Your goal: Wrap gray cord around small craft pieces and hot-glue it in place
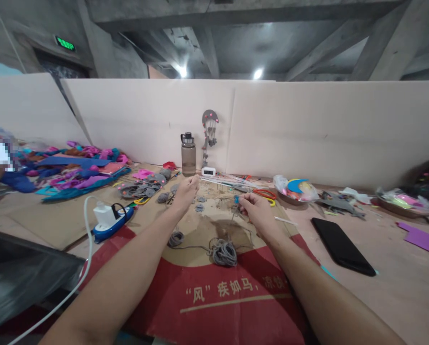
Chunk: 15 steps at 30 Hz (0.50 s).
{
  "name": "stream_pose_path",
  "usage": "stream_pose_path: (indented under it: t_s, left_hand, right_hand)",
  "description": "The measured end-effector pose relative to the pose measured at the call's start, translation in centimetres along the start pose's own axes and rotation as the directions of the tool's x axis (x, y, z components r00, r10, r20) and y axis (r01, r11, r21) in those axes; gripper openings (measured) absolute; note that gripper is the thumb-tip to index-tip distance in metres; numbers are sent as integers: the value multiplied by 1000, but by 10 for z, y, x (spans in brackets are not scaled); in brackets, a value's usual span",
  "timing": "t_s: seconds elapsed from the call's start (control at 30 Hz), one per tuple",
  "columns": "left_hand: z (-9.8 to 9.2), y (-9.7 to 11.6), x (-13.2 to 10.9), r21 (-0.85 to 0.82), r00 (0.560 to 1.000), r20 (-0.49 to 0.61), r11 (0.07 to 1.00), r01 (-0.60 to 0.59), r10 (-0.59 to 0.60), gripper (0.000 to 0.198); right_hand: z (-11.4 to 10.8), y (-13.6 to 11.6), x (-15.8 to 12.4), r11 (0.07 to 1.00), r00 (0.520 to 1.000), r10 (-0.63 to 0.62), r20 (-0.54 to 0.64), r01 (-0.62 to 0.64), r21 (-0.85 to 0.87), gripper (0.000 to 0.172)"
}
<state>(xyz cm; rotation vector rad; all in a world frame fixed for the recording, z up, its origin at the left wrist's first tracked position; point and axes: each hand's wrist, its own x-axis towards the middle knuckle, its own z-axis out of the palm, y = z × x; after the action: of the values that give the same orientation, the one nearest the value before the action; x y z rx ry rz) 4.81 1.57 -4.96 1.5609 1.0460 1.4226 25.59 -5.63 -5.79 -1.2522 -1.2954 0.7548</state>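
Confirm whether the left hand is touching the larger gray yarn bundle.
Apart: the head view shows the left hand beyond the larger gray yarn bundle, with cardboard visible between them.

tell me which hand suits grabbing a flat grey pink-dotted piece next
Probably the left hand: it is nearer the flat grey pink-dotted pieces, while the right hand pinches a small blue object.

Beyond the pale partition (289,129), I saw two ceiling lamps (258,74) glaring amid dimness; before it, soft shadows crossed the printed cardboard (200,326), and wide-angle distortion stretched the forearms (128,268).
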Motion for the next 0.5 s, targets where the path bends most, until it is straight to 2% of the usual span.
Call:
stream_pose_path:
  t_s: [0.27, 0.5]
  left_hand:
    - [10, 2, -2, 14, 994, 75, 997, -81, 80, 18]
    - [8, 10, -4, -45, 988, 102, 993, -113, 117, 16]
  right_hand:
    - [0, 6, 2, 996, 997, -71, 14, 72, -55, 23]
    - [0, 4, 0, 991, 995, -103, 17, 104, -84, 22]
